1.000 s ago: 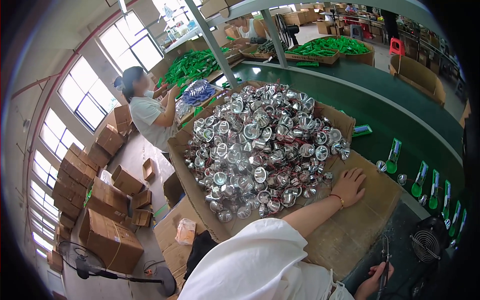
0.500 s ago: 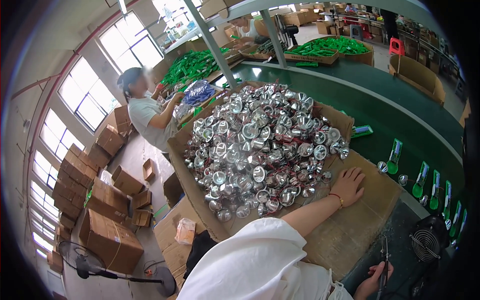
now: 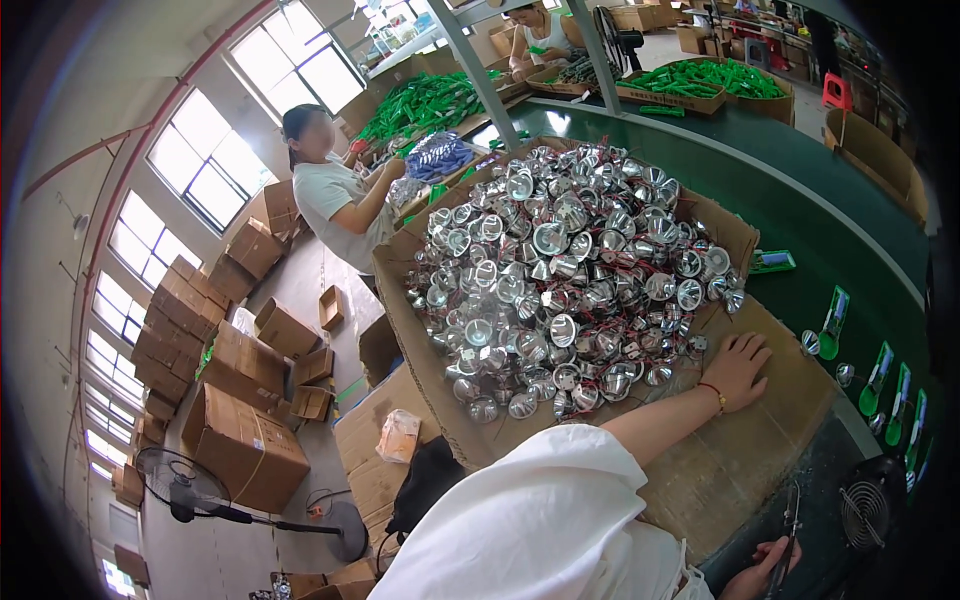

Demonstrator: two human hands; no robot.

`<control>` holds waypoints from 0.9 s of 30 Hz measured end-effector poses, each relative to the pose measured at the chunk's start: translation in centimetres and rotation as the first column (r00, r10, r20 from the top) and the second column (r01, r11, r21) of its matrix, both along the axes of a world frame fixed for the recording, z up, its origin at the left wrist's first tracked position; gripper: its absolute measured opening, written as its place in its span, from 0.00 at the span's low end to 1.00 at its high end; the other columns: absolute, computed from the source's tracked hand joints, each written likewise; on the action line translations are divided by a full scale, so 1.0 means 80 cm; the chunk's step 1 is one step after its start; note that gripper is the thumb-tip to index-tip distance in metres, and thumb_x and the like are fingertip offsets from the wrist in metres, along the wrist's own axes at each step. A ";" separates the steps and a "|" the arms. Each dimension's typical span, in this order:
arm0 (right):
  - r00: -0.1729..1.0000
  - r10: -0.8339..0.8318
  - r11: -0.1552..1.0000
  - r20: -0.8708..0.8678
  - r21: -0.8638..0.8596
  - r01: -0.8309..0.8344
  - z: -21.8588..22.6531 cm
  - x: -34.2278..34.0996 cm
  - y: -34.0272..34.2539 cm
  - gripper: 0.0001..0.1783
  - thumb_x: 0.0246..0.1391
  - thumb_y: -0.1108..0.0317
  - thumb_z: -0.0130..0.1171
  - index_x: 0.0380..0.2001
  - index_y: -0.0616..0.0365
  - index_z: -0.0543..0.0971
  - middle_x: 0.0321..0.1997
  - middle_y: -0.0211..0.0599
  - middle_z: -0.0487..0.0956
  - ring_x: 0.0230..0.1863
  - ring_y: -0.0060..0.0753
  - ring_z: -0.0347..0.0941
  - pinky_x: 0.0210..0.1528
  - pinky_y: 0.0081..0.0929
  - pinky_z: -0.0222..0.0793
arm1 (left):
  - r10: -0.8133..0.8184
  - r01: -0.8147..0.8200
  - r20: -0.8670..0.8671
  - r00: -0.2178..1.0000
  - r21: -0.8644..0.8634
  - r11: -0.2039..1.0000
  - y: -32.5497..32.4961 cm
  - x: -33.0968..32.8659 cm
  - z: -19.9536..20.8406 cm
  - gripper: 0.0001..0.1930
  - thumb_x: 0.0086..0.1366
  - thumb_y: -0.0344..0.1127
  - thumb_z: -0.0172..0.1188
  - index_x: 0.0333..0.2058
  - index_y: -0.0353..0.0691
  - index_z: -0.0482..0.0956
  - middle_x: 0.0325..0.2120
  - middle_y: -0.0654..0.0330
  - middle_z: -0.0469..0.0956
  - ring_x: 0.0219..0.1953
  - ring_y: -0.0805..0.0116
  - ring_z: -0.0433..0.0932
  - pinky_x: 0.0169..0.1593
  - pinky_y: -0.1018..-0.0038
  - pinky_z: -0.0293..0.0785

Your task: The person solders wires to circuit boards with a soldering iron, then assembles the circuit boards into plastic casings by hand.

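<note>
My left hand (image 3: pixel 737 372) lies palm down, fingers spread, on the bare cardboard flap (image 3: pixel 690 490) of a big open carton. Just beyond its fingertips is a heap of shiny silver reflector cups (image 3: pixel 565 270) with thin red wires, filling the carton. At the lower right my right hand (image 3: pixel 762 572) is closed around a slim tool with a dark handle and thin metal tip, which looks like a soldering iron (image 3: pixel 786 550). The tip points up and away from me, beside the flap's edge. Part of the right hand is cut off by the lower edge.
Green plastic casings (image 3: pixel 832 325) with reflector cups beside them line the green bench (image 3: pixel 770 215) at right. A small fan with a wire grille (image 3: pixel 862 512) stands near my right hand. Another person (image 3: pixel 340 195) works at far left. Cartons (image 3: pixel 245 440) and a floor fan (image 3: pixel 345 530) stand left.
The whole view has shifted, so the scene sits further right and mostly slightly lower. My left hand stays flat on the flap; my right hand keeps hold of the soldering iron.
</note>
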State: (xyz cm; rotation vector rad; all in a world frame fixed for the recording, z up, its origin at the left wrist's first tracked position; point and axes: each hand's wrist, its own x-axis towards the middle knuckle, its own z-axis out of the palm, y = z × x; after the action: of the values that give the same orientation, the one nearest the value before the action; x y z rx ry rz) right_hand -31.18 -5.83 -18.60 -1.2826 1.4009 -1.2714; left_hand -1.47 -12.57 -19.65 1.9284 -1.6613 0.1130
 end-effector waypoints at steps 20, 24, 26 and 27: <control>1.000 0.009 0.999 0.021 -0.034 -0.008 -0.017 0.006 -0.002 0.13 0.57 0.62 0.49 0.37 0.62 0.69 0.19 0.27 0.66 0.21 0.18 0.61 0.24 0.16 0.54 | 0.002 0.000 0.028 1.000 -0.045 0.999 -0.002 0.007 -0.005 0.22 0.53 0.42 0.53 0.46 0.39 0.66 0.50 0.51 0.62 0.55 0.55 0.58 0.56 0.61 0.52; 0.999 -0.005 0.999 0.041 -0.036 0.006 -0.011 0.005 0.000 0.12 0.57 0.63 0.49 0.38 0.62 0.69 0.18 0.27 0.66 0.21 0.18 0.61 0.24 0.16 0.54 | -0.010 0.010 0.006 1.000 -0.017 1.000 0.001 0.002 0.008 0.22 0.54 0.42 0.53 0.47 0.39 0.66 0.50 0.51 0.62 0.55 0.56 0.59 0.56 0.61 0.52; 0.999 0.015 1.000 0.049 -0.010 -0.014 -0.013 0.004 0.001 0.12 0.57 0.63 0.49 0.37 0.61 0.69 0.18 0.27 0.66 0.21 0.17 0.62 0.24 0.16 0.55 | -0.014 0.014 0.020 1.000 -0.016 1.000 0.002 0.000 0.006 0.22 0.54 0.42 0.52 0.46 0.39 0.66 0.50 0.51 0.62 0.55 0.56 0.59 0.56 0.61 0.53; 0.999 0.016 1.000 0.039 -0.013 -0.015 -0.012 0.003 0.001 0.12 0.57 0.63 0.48 0.38 0.60 0.69 0.18 0.27 0.66 0.21 0.17 0.61 0.23 0.15 0.54 | -0.004 0.005 0.043 0.999 -0.010 1.000 0.001 0.000 0.005 0.22 0.54 0.42 0.52 0.46 0.39 0.66 0.50 0.51 0.62 0.55 0.55 0.59 0.56 0.62 0.53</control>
State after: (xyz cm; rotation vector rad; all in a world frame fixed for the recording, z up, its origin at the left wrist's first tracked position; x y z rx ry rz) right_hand -30.93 -5.76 -19.57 -1.2682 1.3547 -1.2906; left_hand -1.46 -12.50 -19.28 1.9273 -1.6896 0.1612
